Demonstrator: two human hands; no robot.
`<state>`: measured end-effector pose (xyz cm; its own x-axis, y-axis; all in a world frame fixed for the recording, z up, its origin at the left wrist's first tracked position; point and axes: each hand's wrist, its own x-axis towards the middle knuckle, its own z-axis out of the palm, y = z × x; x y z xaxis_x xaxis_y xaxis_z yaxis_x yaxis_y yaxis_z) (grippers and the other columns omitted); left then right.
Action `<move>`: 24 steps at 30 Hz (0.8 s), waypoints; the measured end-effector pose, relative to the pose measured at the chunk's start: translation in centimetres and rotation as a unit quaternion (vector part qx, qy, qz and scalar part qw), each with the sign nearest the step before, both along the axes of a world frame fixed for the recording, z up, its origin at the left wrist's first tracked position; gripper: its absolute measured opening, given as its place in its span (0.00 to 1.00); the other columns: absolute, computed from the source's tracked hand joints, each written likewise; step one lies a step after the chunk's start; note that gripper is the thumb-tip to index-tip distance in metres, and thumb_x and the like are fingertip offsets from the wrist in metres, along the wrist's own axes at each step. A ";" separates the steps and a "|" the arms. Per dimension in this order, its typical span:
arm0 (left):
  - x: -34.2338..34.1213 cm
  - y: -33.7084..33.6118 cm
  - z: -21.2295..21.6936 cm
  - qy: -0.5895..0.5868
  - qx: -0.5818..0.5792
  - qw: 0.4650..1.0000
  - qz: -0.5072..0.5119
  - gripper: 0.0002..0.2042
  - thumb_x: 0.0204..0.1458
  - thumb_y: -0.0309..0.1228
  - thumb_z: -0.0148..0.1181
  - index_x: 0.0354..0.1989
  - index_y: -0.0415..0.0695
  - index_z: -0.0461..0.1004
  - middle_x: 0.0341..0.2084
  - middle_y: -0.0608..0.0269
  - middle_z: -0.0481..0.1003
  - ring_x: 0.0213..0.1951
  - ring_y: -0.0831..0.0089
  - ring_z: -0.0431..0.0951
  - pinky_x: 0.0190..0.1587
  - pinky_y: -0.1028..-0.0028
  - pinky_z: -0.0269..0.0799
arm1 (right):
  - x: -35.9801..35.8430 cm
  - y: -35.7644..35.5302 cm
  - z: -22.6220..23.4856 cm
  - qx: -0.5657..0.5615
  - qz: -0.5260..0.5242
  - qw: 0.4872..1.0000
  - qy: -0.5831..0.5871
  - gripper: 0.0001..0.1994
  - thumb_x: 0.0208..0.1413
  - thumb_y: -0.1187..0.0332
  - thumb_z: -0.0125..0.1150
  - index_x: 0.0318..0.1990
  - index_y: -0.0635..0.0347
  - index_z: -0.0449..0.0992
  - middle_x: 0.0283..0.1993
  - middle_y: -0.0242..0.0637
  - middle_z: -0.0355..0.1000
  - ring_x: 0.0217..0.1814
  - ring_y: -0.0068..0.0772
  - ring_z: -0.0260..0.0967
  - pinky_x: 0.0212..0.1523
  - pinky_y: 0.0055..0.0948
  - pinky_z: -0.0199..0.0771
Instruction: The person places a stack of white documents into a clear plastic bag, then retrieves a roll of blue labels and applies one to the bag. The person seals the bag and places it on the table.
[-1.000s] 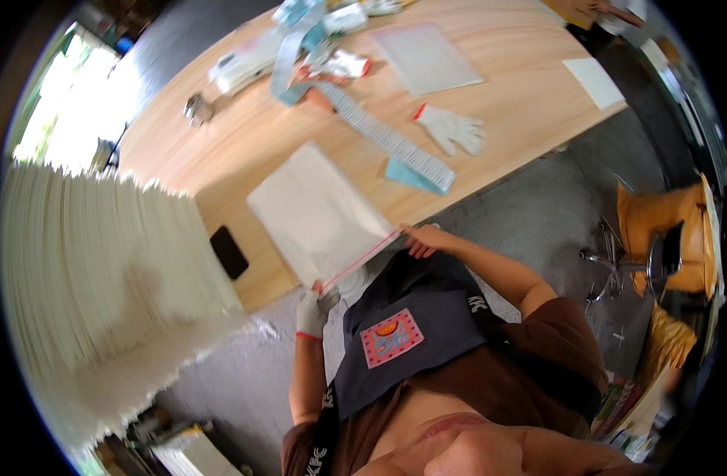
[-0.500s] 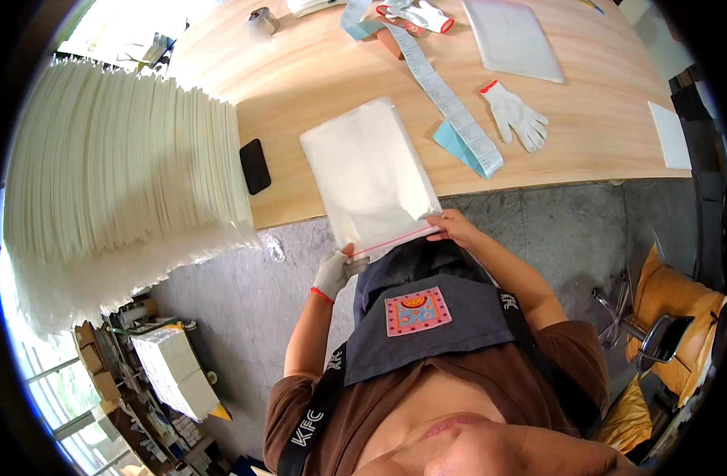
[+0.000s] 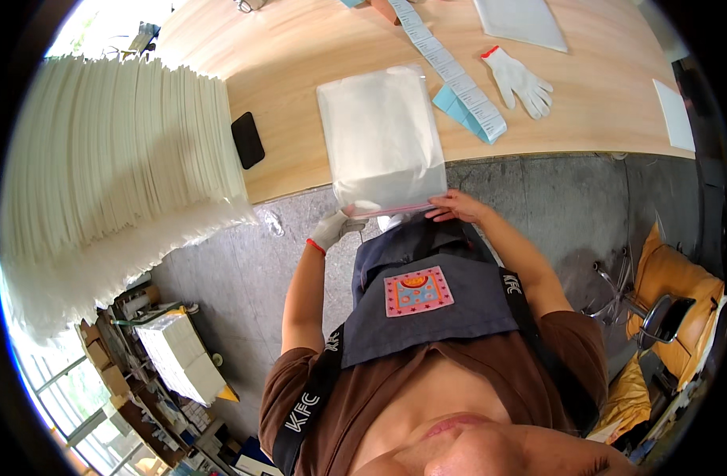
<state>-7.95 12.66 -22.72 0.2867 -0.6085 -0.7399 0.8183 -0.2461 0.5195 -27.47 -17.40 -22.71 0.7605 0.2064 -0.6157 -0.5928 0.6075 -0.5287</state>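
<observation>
A clear plastic zip bag (image 3: 383,131) with a pink strip along its near edge lies mostly on the table, its near end reaching past the front edge toward my waist. It looks whitish and shiny; whether anything is inside, I cannot tell. My left hand (image 3: 334,230), in a white glove with a red cuff, grips the near left corner. At the near right corner, my bare right hand (image 3: 458,206) has its fingers closed on the pink-striped edge. A matching white glove (image 3: 518,83) lies flat on the table, to the right of the bag.
A tall row of white, thin, packed sheets (image 3: 125,143) stands at the left, beside a black phone (image 3: 247,140). A strip of printed labels (image 3: 450,71) trails across the wooden table (image 3: 300,47). Clear plastic bags (image 3: 522,22) lie farther back. An office chair (image 3: 665,317) stands at the right.
The bag has turned so its far end lies farther right and it sits straighter before me. My right fingers have spread along its edge. The whole view has shifted slightly.
</observation>
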 end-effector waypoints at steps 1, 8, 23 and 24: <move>0.5 0.2 0.3 -0.005 -0.010 0.999 -0.041 0.20 0.55 0.35 0.51 0.50 0.31 0.60 0.45 0.47 0.69 0.37 0.59 0.77 0.41 0.64 0.76 | 0.3 -0.1 -0.5 -0.024 0.013 1.000 0.013 0.18 0.55 0.62 0.56 0.50 0.61 0.66 0.47 0.34 0.69 0.44 0.32 0.72 0.39 0.26 0.76; 1.5 0.0 -5.0 -0.074 -0.068 0.992 -0.072 0.26 0.54 0.40 0.53 0.54 0.34 0.58 0.48 0.53 0.68 0.40 0.66 0.76 0.43 0.70 0.74 | 1.5 -0.1 -3.1 -0.091 -0.053 0.994 0.040 0.17 0.55 0.62 0.55 0.48 0.62 0.67 0.44 0.34 0.69 0.40 0.28 0.72 0.38 0.24 0.76; 5.1 -2.0 -2.9 -0.352 0.054 0.914 -0.194 0.19 0.50 0.45 0.57 0.34 0.37 0.73 0.30 0.63 0.74 0.32 0.77 0.69 0.35 0.73 0.67 | 2.7 -1.3 -4.6 -0.196 -0.071 0.978 -0.017 0.17 0.50 0.59 0.62 0.41 0.62 0.74 0.36 0.31 0.73 0.39 0.22 0.70 0.40 0.22 0.71; 4.8 -2.4 -1.1 -0.333 0.044 0.926 -0.174 0.19 0.49 0.44 0.57 0.33 0.37 0.73 0.29 0.63 0.73 0.32 0.77 0.69 0.35 0.73 0.67 | 3.0 -1.5 -4.1 -0.204 -0.059 0.977 -0.008 0.16 0.50 0.59 0.62 0.41 0.61 0.74 0.36 0.30 0.73 0.37 0.21 0.69 0.38 0.21 0.70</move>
